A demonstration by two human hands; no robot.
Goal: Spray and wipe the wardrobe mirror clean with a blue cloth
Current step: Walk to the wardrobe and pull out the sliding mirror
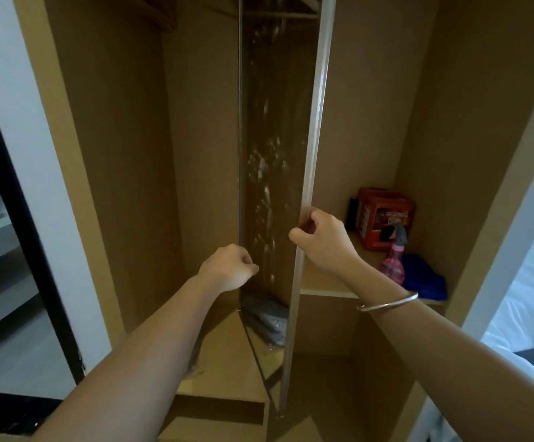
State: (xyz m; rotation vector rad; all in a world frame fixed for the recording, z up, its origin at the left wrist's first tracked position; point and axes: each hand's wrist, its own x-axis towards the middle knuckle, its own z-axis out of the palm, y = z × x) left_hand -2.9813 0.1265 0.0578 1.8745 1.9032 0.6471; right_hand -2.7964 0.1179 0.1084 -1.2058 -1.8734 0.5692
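Note:
The tall narrow wardrobe mirror (pixel 275 154) stands almost edge-on to me inside the open wardrobe, its glass streaked with white spray drops. My right hand (pixel 319 240) pinches the mirror's metal front edge (pixel 313 138) at mid height. My left hand (pixel 230 266) hovers just left of the glass with fingers curled and nothing in it. A pink spray bottle (pixel 394 263) with a grey trigger stands on the shelf to the right. The blue cloth (pixel 425 279) lies crumpled beside it on that shelf.
A red box (pixel 383 218) sits at the back of the wooden shelf (pixel 323 282). Grey folded fabric (pixel 268 320) lies on the wardrobe floor, partly as a reflection. A white bed (pixel 527 314) is at the right, a black-framed doorway (pixel 20 218) at the left.

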